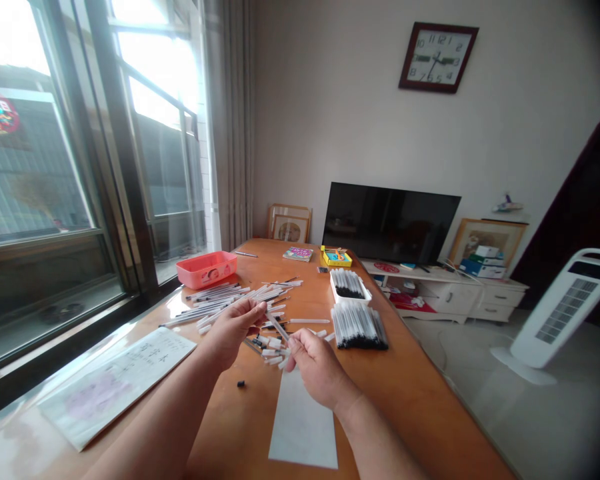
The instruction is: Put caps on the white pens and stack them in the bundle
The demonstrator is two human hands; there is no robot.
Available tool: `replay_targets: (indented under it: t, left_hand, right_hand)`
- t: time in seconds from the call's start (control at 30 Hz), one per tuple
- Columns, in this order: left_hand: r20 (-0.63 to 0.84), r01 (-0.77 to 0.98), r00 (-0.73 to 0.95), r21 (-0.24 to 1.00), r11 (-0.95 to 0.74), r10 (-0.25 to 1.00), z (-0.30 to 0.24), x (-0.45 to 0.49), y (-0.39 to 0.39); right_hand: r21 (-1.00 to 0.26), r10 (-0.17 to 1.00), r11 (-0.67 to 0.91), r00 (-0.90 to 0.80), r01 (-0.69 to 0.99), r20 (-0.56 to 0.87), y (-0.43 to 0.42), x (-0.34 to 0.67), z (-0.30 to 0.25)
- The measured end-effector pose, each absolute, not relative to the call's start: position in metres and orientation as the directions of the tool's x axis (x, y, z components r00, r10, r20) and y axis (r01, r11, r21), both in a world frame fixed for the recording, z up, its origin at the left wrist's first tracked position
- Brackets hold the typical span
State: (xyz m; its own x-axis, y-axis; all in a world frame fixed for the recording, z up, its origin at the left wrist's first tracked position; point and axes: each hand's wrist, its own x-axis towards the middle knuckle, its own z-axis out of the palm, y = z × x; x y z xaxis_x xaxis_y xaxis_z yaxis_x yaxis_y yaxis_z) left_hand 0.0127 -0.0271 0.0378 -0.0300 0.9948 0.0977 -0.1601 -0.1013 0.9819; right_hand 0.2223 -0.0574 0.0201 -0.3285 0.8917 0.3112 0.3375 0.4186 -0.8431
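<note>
A slim pen with a pale, translucent barrel (279, 327) slants between my two hands above the table. My left hand (239, 328) pinches its far end, and my right hand (314, 365) grips the near end with thumb and fingers. Just below lies a heap of white pen caps (273, 353), partly hidden by my hands. Loose pens and barrels (220, 297) are strewn beyond my left hand. A single small black piece (241, 384) rests on the wood nearer me. Under my right hand is a blank white sheet (305, 427).
Right of the hands, black-ended pens (359, 327) lie stacked beside a white basket (359, 300) holding more. A pink box (207, 270) stands by the window. A worn booklet (120, 387) lies left; a yellow box (337, 258) sits at the far end of the wooden table (400, 413).
</note>
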Motion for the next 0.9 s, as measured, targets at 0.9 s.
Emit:
replay_targets:
  t: [0.9]
  left_hand:
    - [0.074,-0.179,-0.011,0.981,-0.075,0.997,0.0316,0.0128,-0.0238]
  right_hand:
    - [-0.896,0.911,0.361,-0.303,0.258,0.280,-0.0550,0.2182,0.0128]
